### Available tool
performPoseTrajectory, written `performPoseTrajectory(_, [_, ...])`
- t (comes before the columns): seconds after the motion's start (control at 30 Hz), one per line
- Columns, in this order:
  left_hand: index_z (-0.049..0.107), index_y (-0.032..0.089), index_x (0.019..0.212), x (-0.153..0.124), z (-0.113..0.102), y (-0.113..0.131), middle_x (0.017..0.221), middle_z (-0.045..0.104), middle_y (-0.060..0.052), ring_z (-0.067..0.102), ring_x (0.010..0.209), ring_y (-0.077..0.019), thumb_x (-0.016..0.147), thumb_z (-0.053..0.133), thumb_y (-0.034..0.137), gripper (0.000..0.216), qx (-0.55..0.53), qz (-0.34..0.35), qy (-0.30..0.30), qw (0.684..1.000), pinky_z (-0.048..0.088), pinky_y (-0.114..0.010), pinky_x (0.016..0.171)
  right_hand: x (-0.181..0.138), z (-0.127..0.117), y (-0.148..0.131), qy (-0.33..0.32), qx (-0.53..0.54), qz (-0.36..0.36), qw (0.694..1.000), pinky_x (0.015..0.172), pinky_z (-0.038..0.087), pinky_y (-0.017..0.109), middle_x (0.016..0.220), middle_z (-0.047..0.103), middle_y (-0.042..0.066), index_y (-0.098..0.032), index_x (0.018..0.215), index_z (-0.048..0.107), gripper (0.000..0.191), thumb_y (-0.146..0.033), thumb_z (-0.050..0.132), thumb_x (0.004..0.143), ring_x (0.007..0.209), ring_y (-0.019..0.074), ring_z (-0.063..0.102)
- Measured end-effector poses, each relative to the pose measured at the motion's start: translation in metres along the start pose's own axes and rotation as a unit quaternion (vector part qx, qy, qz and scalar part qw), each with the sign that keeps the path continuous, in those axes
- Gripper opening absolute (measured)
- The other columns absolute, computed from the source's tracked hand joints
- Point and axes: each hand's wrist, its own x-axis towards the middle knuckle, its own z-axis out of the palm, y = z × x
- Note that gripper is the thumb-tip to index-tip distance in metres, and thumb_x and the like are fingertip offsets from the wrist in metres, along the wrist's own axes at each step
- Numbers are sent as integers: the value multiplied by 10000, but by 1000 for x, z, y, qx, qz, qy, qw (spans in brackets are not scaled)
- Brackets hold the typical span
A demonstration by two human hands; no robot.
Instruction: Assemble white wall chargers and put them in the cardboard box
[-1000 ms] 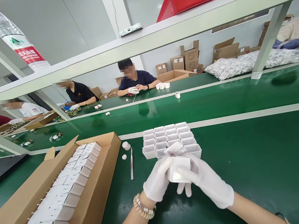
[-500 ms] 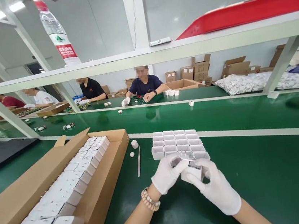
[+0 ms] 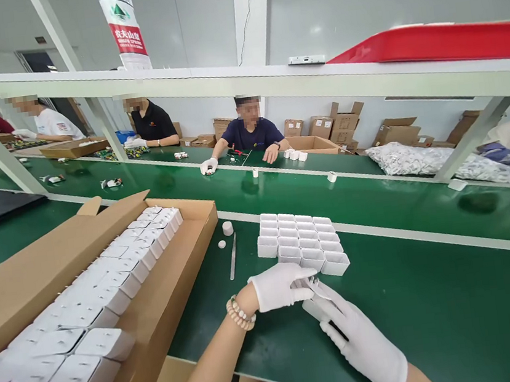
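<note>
Both my hands wear white gloves and meet over the green table. My left hand [image 3: 281, 287] is closed, its fingertips on the pronged end of a white plug adapter [image 3: 315, 310]. My right hand [image 3: 366, 341] wraps round the adapter's boxy housing from the right, hiding much of it. Two metal prongs stick up between the hands; whether the pronged cover sits fully in the housing I cannot tell. Just beyond my fingers stand rows of open white housings [image 3: 268, 246]. Metal tweezers [image 3: 233, 257] lie to the left, near a small white cylinder [image 3: 227, 228] and a white disc [image 3: 222, 244].
At left, a cardboard box [image 3: 174, 294] holds rows of pronged white adapters [image 3: 85, 345]. A green conveyor [image 3: 179, 183] runs behind, carrying small parts. Overhead crosses a shelf [image 3: 204, 82] with a bottle [image 3: 126, 30] and red tray [image 3: 442, 47]. Co-workers sit opposite, one reaching toward the belt.
The view has tipped downward. My hands have drawn closer over the adapter, and the pronged cover has tilted. The co-worker opposite has moved a gloved hand onto a part at the belt.
</note>
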Motion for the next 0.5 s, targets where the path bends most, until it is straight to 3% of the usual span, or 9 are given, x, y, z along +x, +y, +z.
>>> performPoseTrajectory(0.17, [691, 235, 928, -7, 15, 9, 925, 678, -67, 622, 937, -246, 815, 638, 308, 144, 41, 39, -24, 998, 503, -439, 855, 8, -3, -8, -20, 37, -13, 999, 822, 580, 421, 1312, 551, 108, -286, 1487, 60, 653, -209, 397, 933, 967, 260, 655])
performPoseTrajectory(0.3, [733, 255, 846, -4, 22, 8, 939, 684, -38, 628, 952, -235, 800, 599, 216, 147, 73, 69, -49, 994, 491, -383, 898, 11, -6, -1, -10, 55, -73, 996, 958, 514, 429, 1398, 477, 75, -336, 1460, 179, 584, -212, 409, 939, 1189, 273, 549])
performPoseTrajectory(0.4, [716, 267, 968, -6, 18, 5, 1074, 665, -29, 591, 1037, -213, 827, 493, 117, 304, 151, 118, -61, 979, 470, -361, 934, 13, -5, 5, -21, 56, -87, 994, 996, 486, 430, 1400, 478, 58, -351, 1427, 277, 551, -224, 456, 922, 1228, 272, 517])
performPoseTrajectory(0.5, [655, 275, 1119, -20, 11, 3, 1188, 623, -34, 469, 1208, -240, 829, 446, 54, 421, 250, 141, -6, 958, 384, -423, 1037, 15, -1, 3, -35, 46, -62, 996, 1014, 471, 421, 1440, 427, 61, -328, 1435, 280, 560, -226, 461, 915, 1252, 267, 495])
